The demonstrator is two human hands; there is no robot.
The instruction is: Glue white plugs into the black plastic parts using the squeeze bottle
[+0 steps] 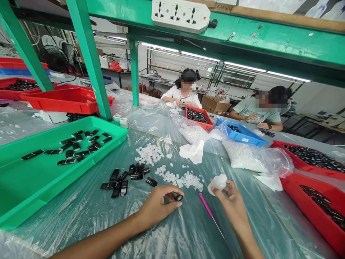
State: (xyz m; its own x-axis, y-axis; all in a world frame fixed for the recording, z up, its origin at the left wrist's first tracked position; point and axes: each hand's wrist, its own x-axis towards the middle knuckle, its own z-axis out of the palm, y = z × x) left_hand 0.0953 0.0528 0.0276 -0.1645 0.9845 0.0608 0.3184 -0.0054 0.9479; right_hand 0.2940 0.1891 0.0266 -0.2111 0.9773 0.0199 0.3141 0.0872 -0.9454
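My left hand pinches a small black piece between thumb and fingers, its round pale end facing up. In my right hand is a crumpled white cloth or wipe, held by the fingertips. Between the hands lies a pink-handled tool with a thin metal shaft; its tip kind is too small to tell. Left of my left hand, several glossy black pieces lie in a loose cluster. Beyond the hands are piles of small white parts and tiny translucent bits.
At left, a green tray holds several black pieces. Red bins of black parts stand at right, near an open plastic bag of white parts. A green frame post rises at left. Two people work across the table.
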